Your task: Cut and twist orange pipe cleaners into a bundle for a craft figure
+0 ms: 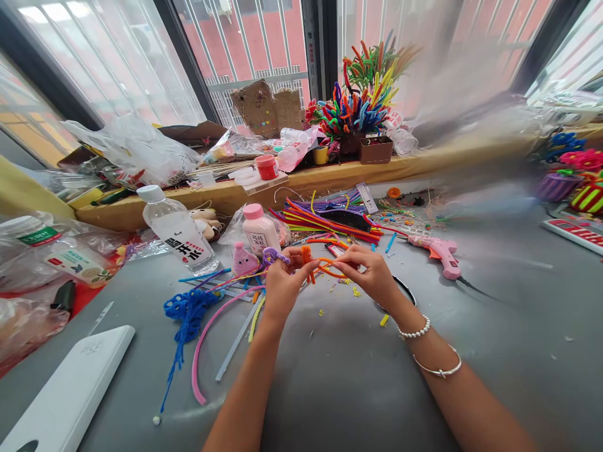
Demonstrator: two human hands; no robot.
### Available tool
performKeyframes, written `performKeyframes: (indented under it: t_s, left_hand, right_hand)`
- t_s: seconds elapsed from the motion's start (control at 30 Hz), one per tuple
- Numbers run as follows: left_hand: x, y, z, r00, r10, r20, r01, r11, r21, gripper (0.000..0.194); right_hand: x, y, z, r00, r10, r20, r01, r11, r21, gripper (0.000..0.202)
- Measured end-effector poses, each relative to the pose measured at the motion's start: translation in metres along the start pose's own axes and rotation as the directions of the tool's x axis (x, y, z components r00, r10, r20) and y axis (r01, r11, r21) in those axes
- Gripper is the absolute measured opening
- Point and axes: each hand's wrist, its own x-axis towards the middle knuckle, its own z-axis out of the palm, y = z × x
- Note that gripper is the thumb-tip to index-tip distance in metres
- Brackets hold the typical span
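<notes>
Both hands are raised over the grey table, close together. Orange pipe cleaners (308, 271) are pinched between the thumb and fingers of my left hand (286, 276); one short piece stands crosswise there. My right hand (370, 271) pinches an orange strand that runs across the gap from the left hand. Just behind the left fingers is a purple fuzzy piece (272, 256); whether the hand touches it I cannot tell. A pink knitted figure with a face (245, 259) sits to the left. Beyond the hands lies a bundle of coloured pipe cleaners (330, 220).
A water bottle (179, 229) and a pink-capped bottle (260, 231) stand at left. Blue yarn (188, 311), a pink strip (200, 351) and a white power bank (70, 389) lie nearer. A pink glue gun (438, 251) rests at right. Pipe-cleaner plants (353, 113) line the sill.
</notes>
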Motion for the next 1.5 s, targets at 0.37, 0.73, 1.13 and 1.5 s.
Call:
performKeyframes:
  t_s: [0.37, 0.73, 1.13, 1.5]
  left_hand:
    - [0.0, 0.004, 0.002, 0.999, -0.014, 0.029, 0.014, 1.0, -0.005, 0.026]
    - [0.002, 0.002, -0.003, 0.991, 0.015, -0.136, -0.018, 1.0, -0.022, 0.026]
    - [0.003, 0.003, -0.003, 0.984, -0.029, -0.174, 0.021, 0.998, -0.052, 0.026]
    - [0.004, 0.003, -0.005, 0.983, -0.048, -0.178, 0.038, 0.997, -0.061, 0.026]
  right_hand:
    - [0.0, 0.001, 0.0, 0.999, -0.017, 0.045, 0.019, 0.998, -0.06, 0.025]
    - [-0.001, 0.006, 0.004, 0.995, -0.089, 0.049, 0.095, 0.984, -0.152, 0.037]
    - [-0.005, 0.009, 0.007, 0.966, -0.258, 0.017, 0.23, 0.828, -0.512, 0.029]
    - [-0.005, 0.011, 0.006, 0.962, -0.243, 0.124, 0.27, 0.782, -0.562, 0.031]
